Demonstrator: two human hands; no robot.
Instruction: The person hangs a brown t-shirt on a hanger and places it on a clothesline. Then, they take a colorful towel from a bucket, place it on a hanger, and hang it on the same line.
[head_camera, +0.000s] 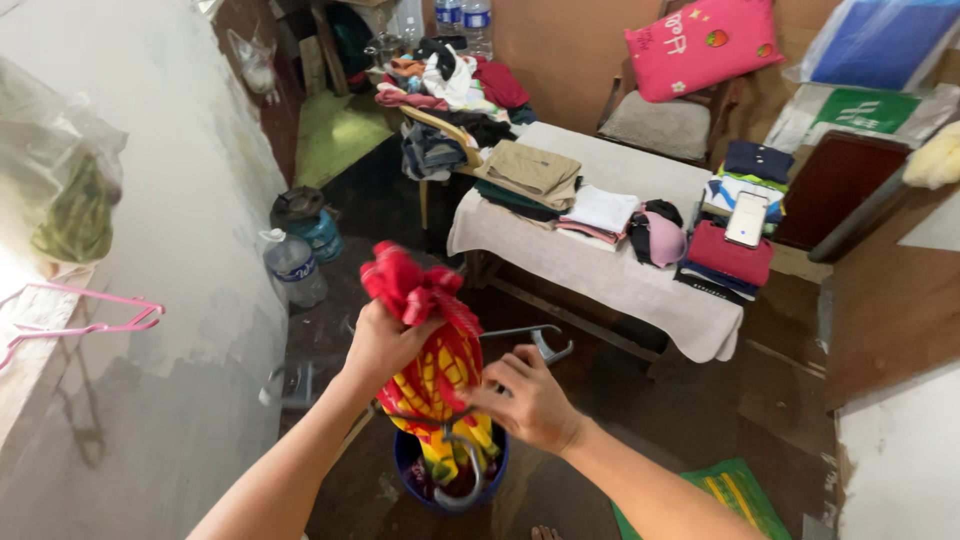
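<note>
1. Left hand (385, 340) gripping bunched red-and-yellow garment (432, 345) above blue bucket (415, 470).
2. Right hand (530, 400) closed on grey hanger (535, 340).
3. Probably snagging hook in cloth; garment slipping into bucket.

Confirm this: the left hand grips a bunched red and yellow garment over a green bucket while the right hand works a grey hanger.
One detail is off: the head view shows the bucket is blue, not green. The rest holds: the left hand grips the bunched red and yellow garment over it while the right hand works a grey hanger.
</note>
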